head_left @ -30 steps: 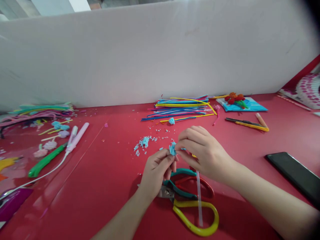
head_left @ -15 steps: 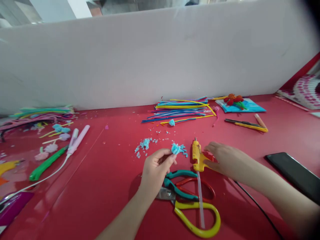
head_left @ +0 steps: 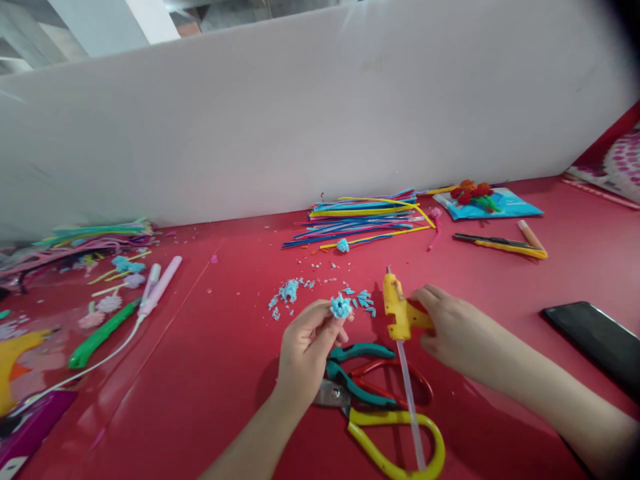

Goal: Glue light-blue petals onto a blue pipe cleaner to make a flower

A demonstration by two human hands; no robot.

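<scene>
1 frilly blue cluster (head_left: 341, 307) is held near 1 forward-pointing glue gun (head_left: 397, 312).

left fingers (head_left: 316, 315) pinched together | right fingers (head_left: 434, 297) curled | forearms (head_left: 520, 383) slanting inward

The hands (head_left: 306, 350) are bare, and the slim, smoothly tapering forearms (head_left: 530, 387) are uncovered.

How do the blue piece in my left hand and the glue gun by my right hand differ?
The blue piece is small and ruffled; the glue gun is larger and yellow. Your left hand pinches the blue piece; your right hand is at the glue gun's handle. Both show against the red table.
</scene>
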